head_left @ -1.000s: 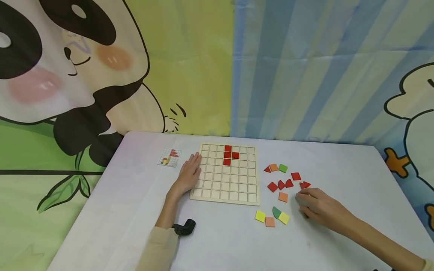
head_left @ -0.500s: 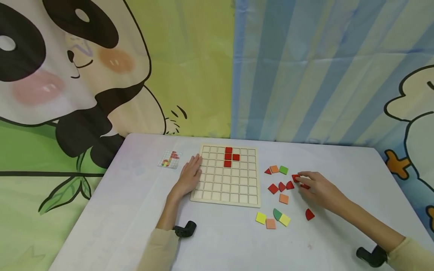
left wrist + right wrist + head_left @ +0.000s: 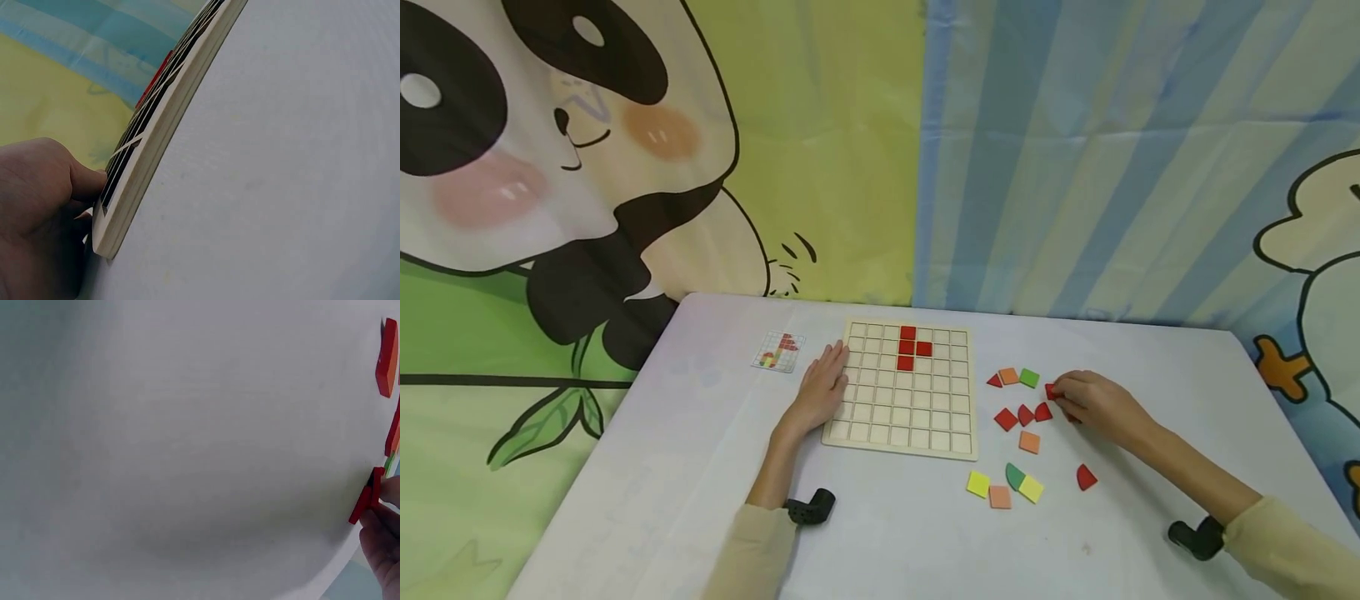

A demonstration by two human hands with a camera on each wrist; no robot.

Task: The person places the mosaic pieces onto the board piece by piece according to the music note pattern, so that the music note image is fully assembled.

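Observation:
My left hand (image 3: pixel 820 387) lies along the left edge of the pale wooden grid board (image 3: pixel 880 408). In the left wrist view its thumb (image 3: pixel 87 181) rests at the board's corner. Several red square tiles (image 3: pixel 907 347) sit in the upper part of the grid. To the right of the board, my right hand (image 3: pixel 1101 404) pinches a red tile (image 3: pixel 1052 391), largely covered by the fingers. The right wrist view has that red tile (image 3: pixel 376 487) tipped up at the fingertips, against a second red tile (image 3: pixel 359 505).
Loose tiles lie right of the board: a green square (image 3: pixel 1029 377), orange squares (image 3: pixel 1030 442), yellow squares (image 3: pixel 978 484), a dark green quarter circle (image 3: pixel 1014 476) and red pieces (image 3: pixel 1006 418). A red quarter circle (image 3: pixel 1086 477) lies nearer. A printed pattern card (image 3: pixel 778 352) is at left.
My right hand has moved up and away to the red tile, leaving a red quarter circle uncovered on the table. The left hand stays at the board's edge.

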